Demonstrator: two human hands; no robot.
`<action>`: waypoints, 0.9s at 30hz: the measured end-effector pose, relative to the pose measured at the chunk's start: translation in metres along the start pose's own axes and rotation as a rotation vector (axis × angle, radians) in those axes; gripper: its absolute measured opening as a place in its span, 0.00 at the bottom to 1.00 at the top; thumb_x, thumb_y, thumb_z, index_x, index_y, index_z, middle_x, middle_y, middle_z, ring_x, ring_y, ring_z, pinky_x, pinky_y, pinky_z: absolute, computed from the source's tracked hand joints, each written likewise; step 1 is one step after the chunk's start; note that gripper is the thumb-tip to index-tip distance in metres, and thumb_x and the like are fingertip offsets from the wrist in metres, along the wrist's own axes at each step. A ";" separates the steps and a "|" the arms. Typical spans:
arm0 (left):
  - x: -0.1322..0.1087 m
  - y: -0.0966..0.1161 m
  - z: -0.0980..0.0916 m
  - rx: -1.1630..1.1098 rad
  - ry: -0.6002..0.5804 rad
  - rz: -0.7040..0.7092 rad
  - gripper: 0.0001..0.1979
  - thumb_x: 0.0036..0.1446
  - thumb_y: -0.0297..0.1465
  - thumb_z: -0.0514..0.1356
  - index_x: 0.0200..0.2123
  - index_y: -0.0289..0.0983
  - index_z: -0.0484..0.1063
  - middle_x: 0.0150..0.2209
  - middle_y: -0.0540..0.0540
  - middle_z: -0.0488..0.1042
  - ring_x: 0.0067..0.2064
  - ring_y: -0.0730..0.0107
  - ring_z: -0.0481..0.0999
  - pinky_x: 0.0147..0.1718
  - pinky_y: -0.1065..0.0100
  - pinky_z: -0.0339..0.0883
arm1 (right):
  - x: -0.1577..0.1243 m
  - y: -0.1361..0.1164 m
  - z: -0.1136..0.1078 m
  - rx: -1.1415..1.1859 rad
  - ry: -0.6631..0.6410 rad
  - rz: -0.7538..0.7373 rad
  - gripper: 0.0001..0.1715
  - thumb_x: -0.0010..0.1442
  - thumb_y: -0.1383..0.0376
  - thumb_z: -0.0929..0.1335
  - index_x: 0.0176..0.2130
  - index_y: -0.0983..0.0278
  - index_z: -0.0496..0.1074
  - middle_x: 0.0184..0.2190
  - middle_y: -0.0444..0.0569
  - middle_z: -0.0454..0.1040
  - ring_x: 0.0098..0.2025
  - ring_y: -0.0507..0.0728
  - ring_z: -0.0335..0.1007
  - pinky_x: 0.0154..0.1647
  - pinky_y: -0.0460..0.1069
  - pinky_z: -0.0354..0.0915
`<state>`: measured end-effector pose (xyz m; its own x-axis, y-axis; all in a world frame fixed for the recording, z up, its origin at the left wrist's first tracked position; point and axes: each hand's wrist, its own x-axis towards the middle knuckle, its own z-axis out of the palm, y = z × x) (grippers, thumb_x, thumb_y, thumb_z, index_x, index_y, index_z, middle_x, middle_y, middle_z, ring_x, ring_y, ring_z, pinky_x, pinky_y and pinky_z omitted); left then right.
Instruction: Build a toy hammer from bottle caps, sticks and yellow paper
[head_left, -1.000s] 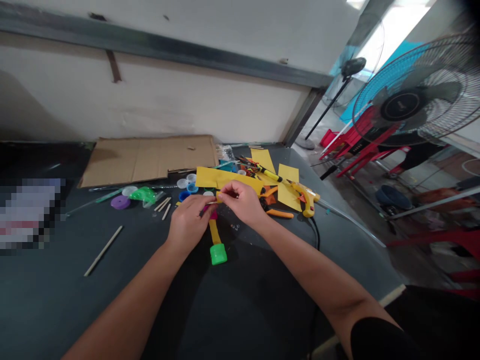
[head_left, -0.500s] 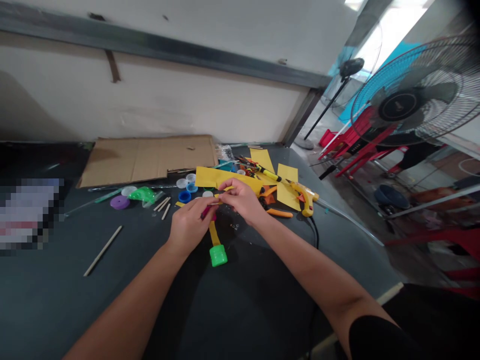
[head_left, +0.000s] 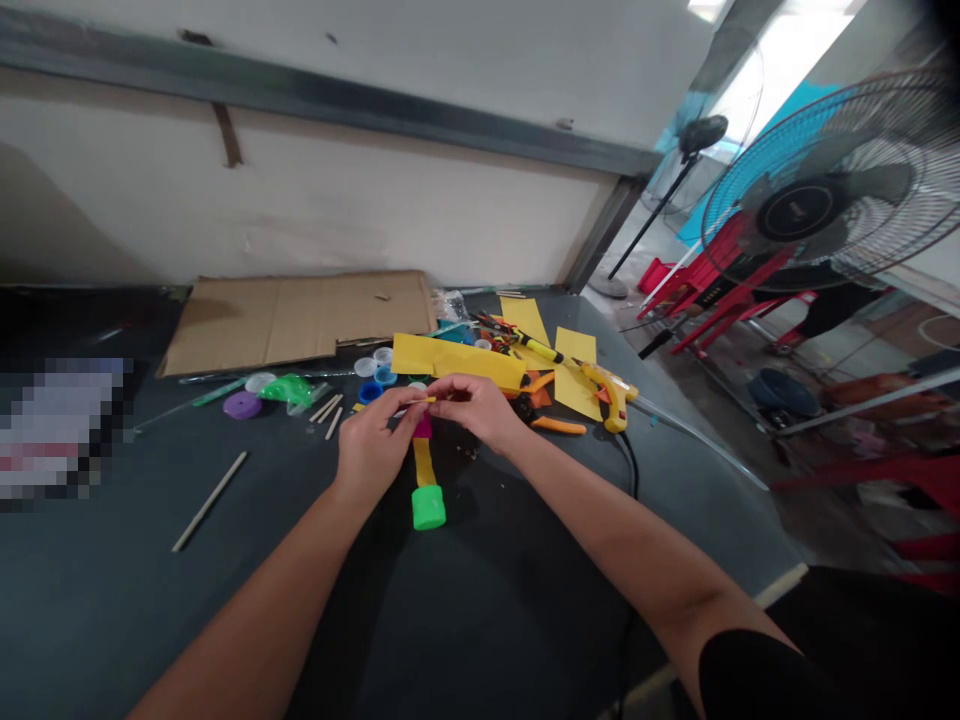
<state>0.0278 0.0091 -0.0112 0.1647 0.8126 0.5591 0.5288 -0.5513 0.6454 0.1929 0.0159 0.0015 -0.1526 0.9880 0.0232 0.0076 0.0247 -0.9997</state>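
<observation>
My left hand [head_left: 373, 440] and my right hand [head_left: 478, 410] meet fingertip to fingertip over the dark table. Between them they pinch a narrow yellow strip [head_left: 430, 400], of which only a small bit shows. Just under the fingers is a pink piece [head_left: 424, 427], partly hidden by my left hand. From it a yellow band [head_left: 424, 462] runs toward me to a bright green cap-like piece [head_left: 429, 508]. Whether the pinched strip joins the pink piece cannot be made out.
Behind my hands lie yellow sheets [head_left: 457, 361], bottle caps [head_left: 369, 392] and a cardboard sheet [head_left: 300, 318]. A yellow glue gun [head_left: 615, 405] and an orange-handled tool [head_left: 559, 426] are at right. A stick [head_left: 210, 502] and purple cap [head_left: 242, 404] lie left.
My right hand has come slightly lower and its fingers have bent closer to my left fingertips. The green piece and yellow band have shifted slightly left, and more of the pink piece shows.
</observation>
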 end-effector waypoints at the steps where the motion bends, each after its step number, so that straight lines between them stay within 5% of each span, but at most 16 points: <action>1: 0.000 0.000 0.000 0.000 0.006 -0.001 0.07 0.60 0.34 0.58 0.37 0.39 0.75 0.36 0.51 0.80 0.34 0.73 0.78 0.37 0.72 0.71 | 0.000 0.001 0.001 0.015 0.015 -0.004 0.12 0.44 0.63 0.74 0.32 0.65 0.75 0.28 0.43 0.74 0.29 0.49 0.66 0.35 0.46 0.63; 12: -0.002 0.000 0.003 0.086 0.070 -0.001 0.07 0.60 0.34 0.58 0.39 0.42 0.76 0.38 0.51 0.80 0.36 0.70 0.79 0.39 0.68 0.73 | -0.004 -0.001 0.010 -0.024 0.114 0.088 0.12 0.46 0.60 0.73 0.29 0.65 0.74 0.25 0.42 0.72 0.27 0.49 0.64 0.31 0.45 0.62; 17: -0.002 0.000 0.004 0.126 0.083 0.078 0.09 0.61 0.32 0.56 0.40 0.39 0.76 0.39 0.48 0.81 0.39 0.67 0.80 0.40 0.67 0.72 | -0.008 -0.005 0.015 0.030 0.122 0.198 0.15 0.43 0.58 0.74 0.28 0.65 0.72 0.23 0.40 0.68 0.22 0.46 0.56 0.21 0.42 0.52; 27: -0.002 0.004 0.002 0.186 0.040 0.152 0.10 0.63 0.30 0.54 0.41 0.39 0.74 0.40 0.46 0.80 0.41 0.67 0.79 0.43 0.66 0.71 | -0.011 -0.006 0.013 0.214 0.102 0.338 0.13 0.40 0.62 0.74 0.27 0.65 0.70 0.17 0.37 0.61 0.18 0.45 0.47 0.16 0.42 0.40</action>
<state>0.0312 0.0054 -0.0111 0.2230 0.7123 0.6655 0.6452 -0.6196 0.4471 0.1819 0.0031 0.0071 -0.0781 0.9452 -0.3169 -0.1665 -0.3258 -0.9307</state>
